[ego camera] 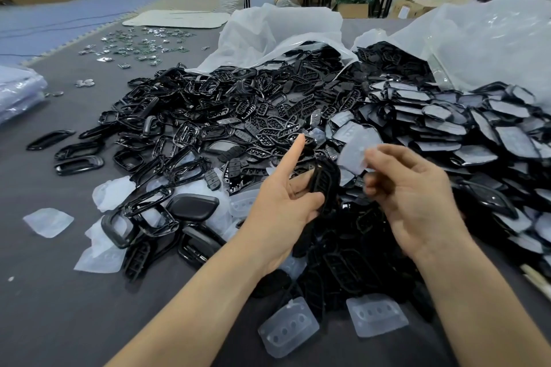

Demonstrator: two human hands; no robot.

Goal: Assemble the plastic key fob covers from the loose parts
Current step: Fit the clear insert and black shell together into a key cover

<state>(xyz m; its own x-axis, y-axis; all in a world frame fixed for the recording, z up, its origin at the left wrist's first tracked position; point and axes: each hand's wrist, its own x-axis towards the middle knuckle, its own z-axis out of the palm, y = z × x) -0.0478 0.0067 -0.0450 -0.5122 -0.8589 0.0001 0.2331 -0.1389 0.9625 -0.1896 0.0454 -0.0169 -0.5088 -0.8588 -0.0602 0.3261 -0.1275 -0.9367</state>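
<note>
My left hand point(286, 197) grips a black slotted key fob cover piece point(325, 185) between thumb and fingers, with its index finger pointing straight up and away. Just to the right, my right hand point(414, 197) has its fingers curled and pinches a clear, translucent membrane point(354, 155) at its lower edge. Both hands hover above a big heap of black fob frames and button plates point(226, 125). Two clear button membranes point(287, 328) point(376, 314) lie near the front of the grey table.
Open plastic bags point(268, 33) spill black parts onto the grey table point(59, 292). Stacked back covers with protective film point(477, 128) fill the right side. Small metal and green circuit parts point(140, 48) are scattered far left. Folded plastic point(18, 92) lies at the left edge.
</note>
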